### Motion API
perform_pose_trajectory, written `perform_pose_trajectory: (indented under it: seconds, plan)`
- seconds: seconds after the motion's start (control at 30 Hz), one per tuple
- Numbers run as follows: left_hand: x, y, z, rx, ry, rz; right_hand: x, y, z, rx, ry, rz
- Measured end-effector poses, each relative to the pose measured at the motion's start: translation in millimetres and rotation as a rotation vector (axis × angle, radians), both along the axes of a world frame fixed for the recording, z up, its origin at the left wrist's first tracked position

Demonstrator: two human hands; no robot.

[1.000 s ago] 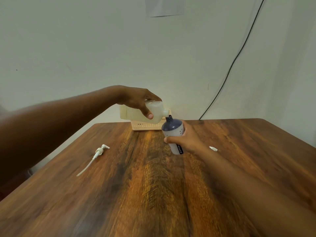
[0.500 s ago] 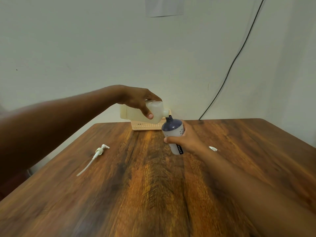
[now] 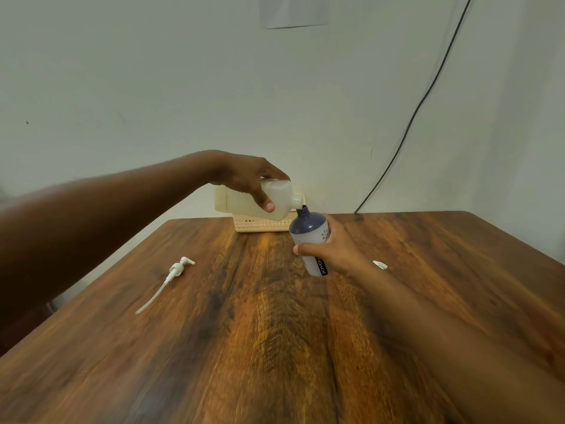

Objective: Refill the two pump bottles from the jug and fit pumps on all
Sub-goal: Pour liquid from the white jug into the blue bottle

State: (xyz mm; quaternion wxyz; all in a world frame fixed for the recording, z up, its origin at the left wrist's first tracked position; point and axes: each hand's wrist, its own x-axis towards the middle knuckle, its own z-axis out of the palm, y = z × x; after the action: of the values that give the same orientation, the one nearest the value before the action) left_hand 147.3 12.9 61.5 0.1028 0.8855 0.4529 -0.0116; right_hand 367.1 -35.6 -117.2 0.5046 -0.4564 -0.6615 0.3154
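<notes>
- Almost nothing has changed since one second ago: your left hand (image 3: pixel 244 182) keeps the pale translucent plastic jug (image 3: pixel 256 200) tipped on its side, spout toward 3 o'clock, and the spout stays at the neck of the bottle. I judge the pouring is still going on, so the first refill is not finished.
- Your left fingers are curled over the top of the jug and the thumb presses its front face; it is a firm hold around the body.
- Your right hand (image 3: pixel 333 252) wraps the small pump bottle with dark blue shoulder and white lower part (image 3: pixel 308 234). The thumb lies across its front, the other fingers are hidden behind it. The bottle leans a little toward 11 o'clock, its open neck just under the spout.
- This bottle is near the middle of the brown wooden table (image 3: pixel 275 347), toward 12 o'clock from you.
- On the bottle there is a black strip with white letters; I read something like "JOYO", but part is covered by your hand.
- The white plastic pump with long dip tube (image 3: pixel 171 280) lies on the table at 10 o'clock, well apart from the bottle.
- A small white cap-like piece (image 3: pixel 380 265) lies at 2 o'clock, just beside your right wrist.
- A cream perforated plastic basket (image 3: pixel 260 224) stands behind the jug at 12 o'clock.
- I cannot see a second bottle here.
</notes>
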Motion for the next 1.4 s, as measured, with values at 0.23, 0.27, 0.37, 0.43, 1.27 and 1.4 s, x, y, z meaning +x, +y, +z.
perform_pose_trajectory:
  seconds: [0.23, 0.27, 0.37, 0.43, 1.27, 1.4]
  plan:
    - [1, 0, 0, 0.012, 0.022, 0.013, 1, 1, 0, 0.001, -0.022, -0.002]
    - [2, 0, 0, 0.010, 0.025, 0.015, 1, 0, 0, 0.000, -0.023, -0.004]
    - [2, 0, -1, 0.005, 0.034, 0.018, 1, -1, -1, 0.004, -0.016, -0.005]
    - [2, 0, -1, 0.005, 0.042, 0.019, 0, -1, -1, 0.004, -0.018, -0.009]
    - [2, -9, 6, -0.003, 0.051, 0.041, 2, 2, -1, 0.001, -0.025, 0.000]
    - [3, -11, 8, 0.000, 0.058, 0.040, 1, 1, 0, -0.002, -0.030, -0.001]
